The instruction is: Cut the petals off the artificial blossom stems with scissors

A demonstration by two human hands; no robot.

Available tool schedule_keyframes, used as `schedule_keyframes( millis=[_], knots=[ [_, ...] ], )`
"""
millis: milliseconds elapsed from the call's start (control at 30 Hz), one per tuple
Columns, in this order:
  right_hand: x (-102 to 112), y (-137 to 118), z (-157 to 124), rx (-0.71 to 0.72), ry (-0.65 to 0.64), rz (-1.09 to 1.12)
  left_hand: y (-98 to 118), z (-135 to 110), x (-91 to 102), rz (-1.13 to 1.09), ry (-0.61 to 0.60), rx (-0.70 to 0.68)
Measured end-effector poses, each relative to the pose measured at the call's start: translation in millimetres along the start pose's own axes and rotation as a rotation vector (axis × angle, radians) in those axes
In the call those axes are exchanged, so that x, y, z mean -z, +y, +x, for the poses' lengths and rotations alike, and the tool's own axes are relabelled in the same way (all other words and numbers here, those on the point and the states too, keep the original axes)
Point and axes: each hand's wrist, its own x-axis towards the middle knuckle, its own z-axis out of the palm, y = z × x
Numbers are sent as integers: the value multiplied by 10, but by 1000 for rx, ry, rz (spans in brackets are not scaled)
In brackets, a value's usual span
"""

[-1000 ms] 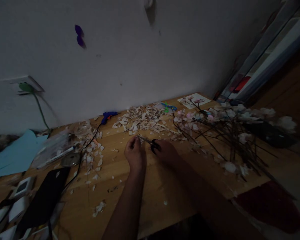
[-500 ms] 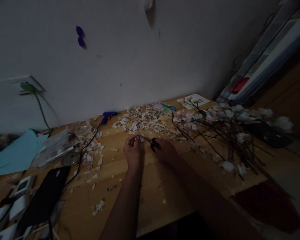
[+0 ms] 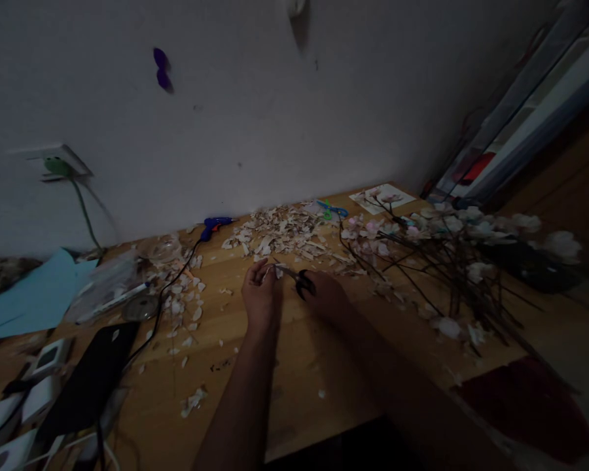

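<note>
Over the middle of the wooden table [image 3: 294,366], my left hand [image 3: 259,294] pinches a small pale piece [image 3: 278,273], perhaps a shaving or petal; its kind is hard to make out in the dim light. My right hand [image 3: 328,296] grips black-handled scissors [image 3: 302,281], their blades pointing left to the piece at my left fingertips. Whether the blades touch it I cannot tell. Just behind both hands spreads a heap of pale, curled shavings [image 3: 285,232].
A blue glue gun [image 3: 213,227] with a black cord lies by the wall. Blue-green scissors [image 3: 332,209] rest behind the heap. Branches with pale flowers [image 3: 442,255] cover the right side. At left are a black phone-like slab [image 3: 91,379], a clear bag [image 3: 108,284] and blue paper [image 3: 34,294].
The scissor blades have shifted slightly at my left fingertips, where a tip now shows above the fingers. The whole view has moved a little; both hands stay in nearly the same place.
</note>
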Motion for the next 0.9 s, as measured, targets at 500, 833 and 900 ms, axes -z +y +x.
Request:
schedule_keyframes(
  millis=[500,833,900],
  knots=[
    [-21,16,8,-4,-4,-13,-73,27,53,22,0,48],
    [15,-1,-2,5,-16,-26,-2,20,38,135,-15,21],
    [10,2,0,-3,-19,-32,-21,16,35,118,-24,35]
  ],
)
